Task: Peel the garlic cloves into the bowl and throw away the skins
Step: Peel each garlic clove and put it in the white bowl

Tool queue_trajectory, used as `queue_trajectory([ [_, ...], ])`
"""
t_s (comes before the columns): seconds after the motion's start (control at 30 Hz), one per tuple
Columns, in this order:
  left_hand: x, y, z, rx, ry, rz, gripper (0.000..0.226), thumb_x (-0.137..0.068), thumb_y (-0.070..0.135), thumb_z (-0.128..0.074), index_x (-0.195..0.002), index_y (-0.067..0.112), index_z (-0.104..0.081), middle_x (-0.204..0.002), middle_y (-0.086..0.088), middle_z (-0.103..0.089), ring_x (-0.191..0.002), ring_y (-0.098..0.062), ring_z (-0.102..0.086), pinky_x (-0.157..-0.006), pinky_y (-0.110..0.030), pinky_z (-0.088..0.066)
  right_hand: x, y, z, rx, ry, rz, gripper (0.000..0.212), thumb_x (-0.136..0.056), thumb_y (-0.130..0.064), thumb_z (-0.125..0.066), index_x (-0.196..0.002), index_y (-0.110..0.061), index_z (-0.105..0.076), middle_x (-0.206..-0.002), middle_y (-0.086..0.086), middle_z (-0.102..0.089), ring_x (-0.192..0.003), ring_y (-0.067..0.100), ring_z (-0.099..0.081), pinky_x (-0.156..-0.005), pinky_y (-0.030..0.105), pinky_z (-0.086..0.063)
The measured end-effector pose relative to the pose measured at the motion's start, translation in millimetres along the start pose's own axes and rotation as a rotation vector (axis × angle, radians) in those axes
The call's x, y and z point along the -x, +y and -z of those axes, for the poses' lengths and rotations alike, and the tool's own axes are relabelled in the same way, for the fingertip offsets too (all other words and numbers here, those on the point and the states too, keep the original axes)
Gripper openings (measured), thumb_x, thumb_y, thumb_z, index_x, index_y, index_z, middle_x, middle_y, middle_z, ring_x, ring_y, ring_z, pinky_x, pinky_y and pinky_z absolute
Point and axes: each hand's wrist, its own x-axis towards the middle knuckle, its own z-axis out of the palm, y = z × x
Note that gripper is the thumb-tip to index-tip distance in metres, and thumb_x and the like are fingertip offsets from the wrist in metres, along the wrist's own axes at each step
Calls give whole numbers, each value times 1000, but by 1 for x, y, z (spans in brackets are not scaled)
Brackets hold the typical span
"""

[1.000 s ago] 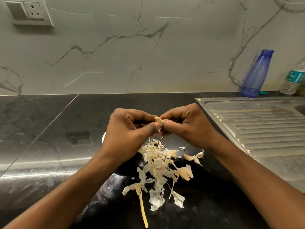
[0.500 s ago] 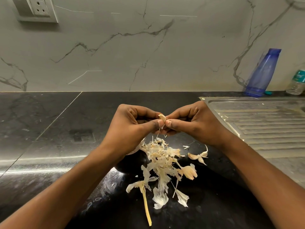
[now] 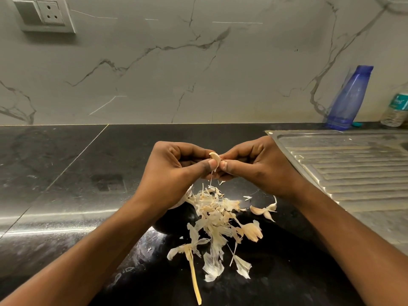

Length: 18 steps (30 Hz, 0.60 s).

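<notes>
Scene: a person's two bare forearms reach over a black stone worktop in front of a grey, veined marble wall.
Left hand: fingers curled in, its grip pinching the left side of a garlic clove between thumb and forefinger.
Right hand: curled the same way, its grip pinching the right side of the same clove; the two thumb tips almost meet.
Garlic clove: held in the air above the worktop. Its pale, curved top pokes up just above the grip of both hands, and a thin strand of skin hangs down below them.
Skins: a loose heap of papery peelings on the worktop directly beneath the hands, spreading toward the viewer.
Stem: a long, dry, yellow stalk lying at the near edge of the heap.
Unpeeled cloves: a small cluster just right of the heap, with another touching the heap's right edge.
Bowl: I cannot tell; a pale rounded shape is mostly hidden under the left wrist.
Sink drainboard: ridged steel, set into the worktop to the right of the hands.
Blue bottle: upright against the wall behind the drainboard.
Water bottle: clear plastic, at the far right edge.
Wall socket: top left.
</notes>
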Motion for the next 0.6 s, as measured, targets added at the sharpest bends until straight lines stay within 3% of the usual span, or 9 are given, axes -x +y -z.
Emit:
queue_trajectory([
  [0.37,1,-2,-3,28,38,21,14,-88,5,-79,-102,4,-80,-90,-7,-81,-82,-26,-80,-77,-38,-67,-2,4,-5,6,17,10,22,-95,-14,-71,-111,0,-79,-96,11,-82,-87,29,-81,-78,36,-67],
  [0.6,3,2,-7,119,7,71,16,-88,3,-77,-104,0,-78,-92,-13,-81,-84,-32,-80,-81,-44,-66,-3,4,-6,81,70,51,12,-96,-4,-72,-104,0,-81,-87,9,-81,-79,25,-80,-72,32,-66],
])
